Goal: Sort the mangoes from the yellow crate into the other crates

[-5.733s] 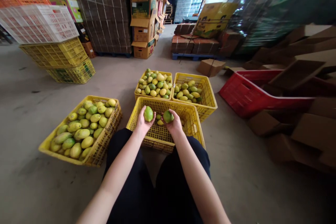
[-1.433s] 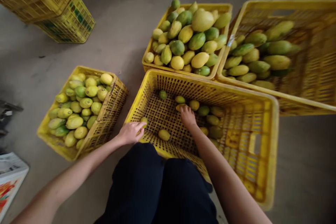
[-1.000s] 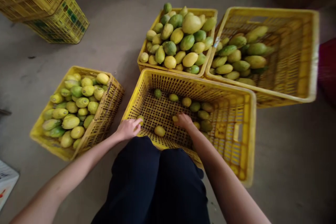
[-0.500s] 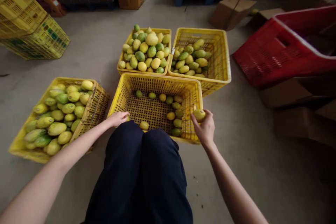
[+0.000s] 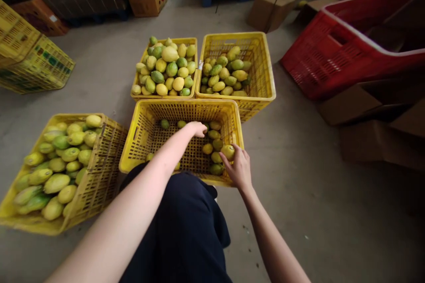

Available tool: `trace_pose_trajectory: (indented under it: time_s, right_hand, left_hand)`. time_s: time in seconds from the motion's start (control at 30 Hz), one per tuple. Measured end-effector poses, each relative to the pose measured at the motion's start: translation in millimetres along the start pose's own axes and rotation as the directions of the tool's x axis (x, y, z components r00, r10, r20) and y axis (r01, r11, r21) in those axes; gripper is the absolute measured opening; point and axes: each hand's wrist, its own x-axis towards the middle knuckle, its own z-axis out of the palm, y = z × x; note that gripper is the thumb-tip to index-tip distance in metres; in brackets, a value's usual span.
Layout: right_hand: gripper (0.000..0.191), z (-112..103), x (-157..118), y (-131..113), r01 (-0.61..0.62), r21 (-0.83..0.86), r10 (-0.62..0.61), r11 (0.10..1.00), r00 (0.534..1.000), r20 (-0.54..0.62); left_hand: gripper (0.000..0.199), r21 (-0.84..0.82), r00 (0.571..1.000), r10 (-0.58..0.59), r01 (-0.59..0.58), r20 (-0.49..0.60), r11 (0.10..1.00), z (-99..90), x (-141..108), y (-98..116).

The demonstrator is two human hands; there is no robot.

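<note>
A yellow plastic crate (image 5: 131,152) stands right before my knees, with several yellow-green lemons (image 5: 215,135) lying mostly along its right side. My right hand (image 5: 241,166) grips a lemon (image 5: 228,152) at the crate's right front, just above the others. Reaching across the crate, my left hand (image 5: 199,129) is low by the lemons near the back wall. Its fingers are curled, and whatever is in them is hidden. A few more lemons, such as a green one (image 5: 165,124), lie at the back left; my left forearm partly covers one near the front.
Behind stand two more yellow crates, a heaped one (image 5: 133,82) and a partly filled one (image 5: 269,70). A crate of lemons (image 5: 99,185) tilts at the left. Yellow crates (image 5: 49,62) are stacked farther left. A red crate (image 5: 318,62) and cardboard boxes (image 5: 352,106) are at right.
My left hand has moved from the crate's left front edge across to the back-right lemons. My right hand has brought its lemon inward over the right side. The view has shifted rightward.
</note>
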Motion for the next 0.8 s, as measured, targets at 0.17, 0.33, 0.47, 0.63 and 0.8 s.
trace_pose_trajectory:
  time_s: [0.17, 0.33, 0.47, 0.63, 0.8]
  right_hand:
    - [0.046, -2, -3, 0, -0.004, 0.076, 0.006, 0.997, 1.0, -0.026]
    - [0.044, -5, -4, -1, -0.017, 0.098, 0.021, 0.995, 0.999, -0.045]
    - [0.042, -8, -4, -2, 0.018, 0.09, -0.012, 0.996, 0.998, -0.063]
    - [0.042, -9, -4, -2, 0.034, 0.075, -0.029, 0.997, 0.997, -0.071]
    - [0.043, -6, -4, 2, 0.042, 0.052, -0.038, 0.998, 0.996, -0.084]
  left_hand:
    - [0.041, 0.064, 0.99, -0.066, 0.058, 0.128, 0.996, 43.9, 30, 24]
    - [0.066, 0.092, 0.987, -0.124, 0.115, 0.098, 0.989, 63.9, 55, 12]
    - [0.068, 0.099, 0.983, -0.18, 0.175, 0.035, 0.979, 79.7, 73, 9]
    - [0.052, 0.068, 0.967, -0.255, 0.256, -0.027, 0.964, 97.4, 77, 10]
    - [0.057, -0.059, 0.969, -0.244, 0.246, 0.042, 0.967, 93.5, 67, 4]
